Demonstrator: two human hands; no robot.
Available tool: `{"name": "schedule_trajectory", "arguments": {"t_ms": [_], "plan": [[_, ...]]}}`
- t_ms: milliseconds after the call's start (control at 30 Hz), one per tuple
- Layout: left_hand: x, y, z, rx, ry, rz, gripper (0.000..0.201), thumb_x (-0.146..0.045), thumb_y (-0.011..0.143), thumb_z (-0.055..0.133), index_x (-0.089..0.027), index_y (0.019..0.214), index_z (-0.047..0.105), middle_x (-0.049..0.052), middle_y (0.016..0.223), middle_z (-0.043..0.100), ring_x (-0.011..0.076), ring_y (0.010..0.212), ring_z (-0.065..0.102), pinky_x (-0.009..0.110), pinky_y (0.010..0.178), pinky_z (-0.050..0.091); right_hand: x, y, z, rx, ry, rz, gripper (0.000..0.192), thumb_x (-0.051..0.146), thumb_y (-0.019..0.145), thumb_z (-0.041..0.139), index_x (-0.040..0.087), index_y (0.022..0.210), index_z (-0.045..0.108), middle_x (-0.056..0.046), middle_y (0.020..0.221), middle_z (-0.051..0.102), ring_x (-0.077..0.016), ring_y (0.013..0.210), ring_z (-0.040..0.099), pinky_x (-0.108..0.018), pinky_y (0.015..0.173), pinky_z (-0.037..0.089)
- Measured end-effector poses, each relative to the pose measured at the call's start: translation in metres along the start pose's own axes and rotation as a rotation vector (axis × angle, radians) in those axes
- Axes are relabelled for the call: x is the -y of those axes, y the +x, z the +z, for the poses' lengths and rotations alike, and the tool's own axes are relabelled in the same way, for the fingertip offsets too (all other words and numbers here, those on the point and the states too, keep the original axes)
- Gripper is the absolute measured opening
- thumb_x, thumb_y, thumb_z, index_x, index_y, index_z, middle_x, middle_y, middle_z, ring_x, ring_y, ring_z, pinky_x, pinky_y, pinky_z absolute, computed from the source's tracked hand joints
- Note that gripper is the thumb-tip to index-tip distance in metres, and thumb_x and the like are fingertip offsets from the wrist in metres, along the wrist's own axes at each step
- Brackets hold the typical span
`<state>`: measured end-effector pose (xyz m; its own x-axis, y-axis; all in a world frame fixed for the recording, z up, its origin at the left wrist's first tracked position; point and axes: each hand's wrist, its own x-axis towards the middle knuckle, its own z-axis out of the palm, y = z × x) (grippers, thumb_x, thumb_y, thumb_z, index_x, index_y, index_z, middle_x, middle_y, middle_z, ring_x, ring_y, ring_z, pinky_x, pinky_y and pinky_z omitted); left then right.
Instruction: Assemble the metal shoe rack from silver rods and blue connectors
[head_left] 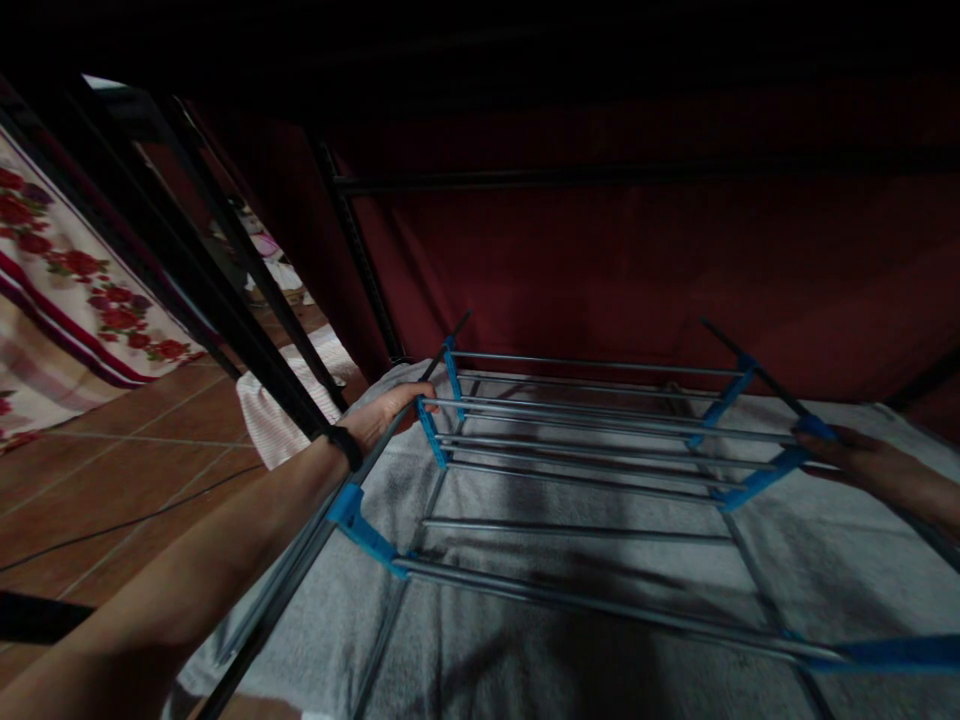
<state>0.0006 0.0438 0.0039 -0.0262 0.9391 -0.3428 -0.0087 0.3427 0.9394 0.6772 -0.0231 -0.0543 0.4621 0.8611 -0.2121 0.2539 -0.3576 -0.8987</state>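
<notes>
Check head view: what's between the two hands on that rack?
Head view: between the left hand and right hand run the rack's grey metal rails, joined to blue plastic brackets. A grey towel shows beneath them.

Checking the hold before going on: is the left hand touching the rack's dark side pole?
Touching. The head view shows the left hand with fingers curled around the dark side pole of the rack.

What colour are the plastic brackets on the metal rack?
Blue brackets, clearest in the head view.
</notes>
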Motion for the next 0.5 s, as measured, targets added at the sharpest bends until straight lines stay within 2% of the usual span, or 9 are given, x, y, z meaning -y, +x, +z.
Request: {"name": "schedule_trajectory", "arguments": {"t_ms": [100,267,500], "plan": [[-0.0004,-0.0002,0.0003,-0.008,0.0,-0.001,0.015,-0.012,0.056,0.067,-0.018,0.05,0.055,0.003,0.049,0.055,0.0121,0.049,0.053,0.023,0.051,0.047,0.0012,-0.003,-0.0003,0.011,0.018,0.003,0.038,0.033,0.074,0.079,0.021,0.107,0.065,-0.016,0.12,0.074,-0.0331,0.117,0.073,-0.046,0.11,0.053],[-0.0006,0.0002,0.0006,-0.044,0.004,0.003,0.013,-0.012,0.057,0.067,-0.018,0.051,0.057,0.004,0.051,0.058,0.0126,0.051,0.055,0.022,0.052,0.049,-0.0005,-0.0012,0.0009,-0.009,0.024,-0.003,0.033,0.032,0.076,0.077,0.022,0.106,0.067,-0.017,0.122,0.073,-0.0338,0.118,0.072,-0.046,0.111,0.053],[0.0033,0.0057,0.0011,-0.094,-0.007,0.028,0.016,-0.016,0.057,0.075,-0.019,0.061,0.059,0.001,0.055,0.059,0.0141,0.053,0.057,0.025,0.054,0.052,-0.0075,0.0055,-0.0016,-0.013,-0.018,-0.024,0.029,0.033,0.081,0.076,0.024,0.107,0.067,-0.025,0.131,0.07,-0.0301,0.112,0.075,-0.032,0.098,0.059]]}}
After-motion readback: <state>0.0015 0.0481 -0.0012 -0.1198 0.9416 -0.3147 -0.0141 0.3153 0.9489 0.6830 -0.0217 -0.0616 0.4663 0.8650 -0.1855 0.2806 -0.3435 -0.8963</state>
